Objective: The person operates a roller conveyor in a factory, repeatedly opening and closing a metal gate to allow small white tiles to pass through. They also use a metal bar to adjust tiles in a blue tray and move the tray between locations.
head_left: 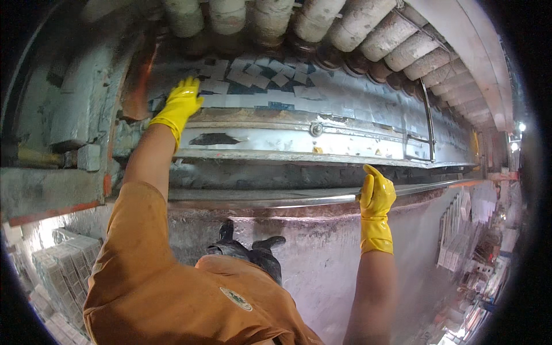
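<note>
- Gloves (378, 195), upper left and centre right: glossy, smooth, rubber-like
- Long bar (276, 202), mid-frame: shiny, smooth metal
- Flat pieces (238, 76), upper centre: smooth, wet-looking; material unclear
- Rollers (362, 26), top: matt, rough, crusted
- Shirt (144, 276), lower left: matt cloth

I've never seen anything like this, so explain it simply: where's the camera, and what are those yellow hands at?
No robot here: one wide, bent view from a camera on a person's head, looking down. The orange shirt and dark boots are the wearer's. Both hands wear yellow rubber gloves. The left hand, fingers extended, is near pale rectangular pieces spread over a dark surface; whether it touches them is unclear. The right hand is curled beside a long metal rail; I can't tell whether it grips anything. Thick cylinders line the top.
</note>
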Demonstrator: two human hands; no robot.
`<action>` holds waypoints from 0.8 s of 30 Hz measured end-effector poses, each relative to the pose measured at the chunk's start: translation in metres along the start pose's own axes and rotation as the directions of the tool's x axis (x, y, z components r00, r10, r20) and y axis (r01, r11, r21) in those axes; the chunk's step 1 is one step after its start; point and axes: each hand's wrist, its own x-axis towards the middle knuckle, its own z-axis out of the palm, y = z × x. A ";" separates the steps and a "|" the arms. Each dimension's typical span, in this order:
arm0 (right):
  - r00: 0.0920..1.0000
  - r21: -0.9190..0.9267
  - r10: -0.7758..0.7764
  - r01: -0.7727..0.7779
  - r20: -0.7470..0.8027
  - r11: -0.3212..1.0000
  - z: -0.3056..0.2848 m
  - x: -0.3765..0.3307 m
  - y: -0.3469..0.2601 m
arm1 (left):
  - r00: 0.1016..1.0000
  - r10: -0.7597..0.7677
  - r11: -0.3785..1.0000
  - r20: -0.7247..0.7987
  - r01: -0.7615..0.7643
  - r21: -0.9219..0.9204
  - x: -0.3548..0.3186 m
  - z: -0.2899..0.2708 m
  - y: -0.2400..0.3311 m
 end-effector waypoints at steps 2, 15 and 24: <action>1.000 -0.004 0.012 -0.011 0.022 1.000 0.000 -0.002 0.004 | 0.999 0.016 1.000 -0.037 -0.015 0.006 0.011 0.015 -0.016; 0.997 -0.014 0.043 -0.042 0.063 0.999 -0.001 0.002 0.006 | 0.988 -0.104 0.994 0.113 0.100 0.042 -0.002 0.018 0.017; 0.998 -0.018 0.021 -0.020 0.055 1.000 0.001 0.002 0.010 | 0.939 -0.253 0.967 0.232 0.251 0.037 -0.010 0.010 0.062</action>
